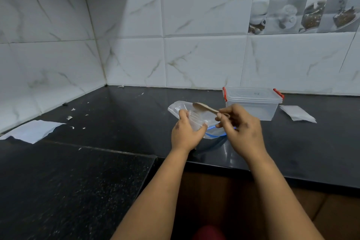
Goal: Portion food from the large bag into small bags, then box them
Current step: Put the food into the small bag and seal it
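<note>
Small bag: one clear plastic bag [182, 110], crumpled and see-through, held above the black tabletop [120, 122] just in front of the box.
Left hand: the left hand [185, 132] pinches the bag's edge, thumb and fingers curled round the plastic.
Right hand: the right hand [241, 130] pinches the handle of one wooden spoon [203, 107], its bowl over the small bag's mouth.
Large bag: one clear bag with a blue zip strip [213, 132] lies on the tabletop beneath both hands; its contents cannot be told.
Box: one clear plastic box [253, 103] with two red clips, lid on, stands near the tiled wall [204, 60].
Papers: two white sheets, one at the left [33, 130], one right of the box [297, 113].
Scraps: small white bits [72, 127] are scattered on the tabletop's left part.
</note>
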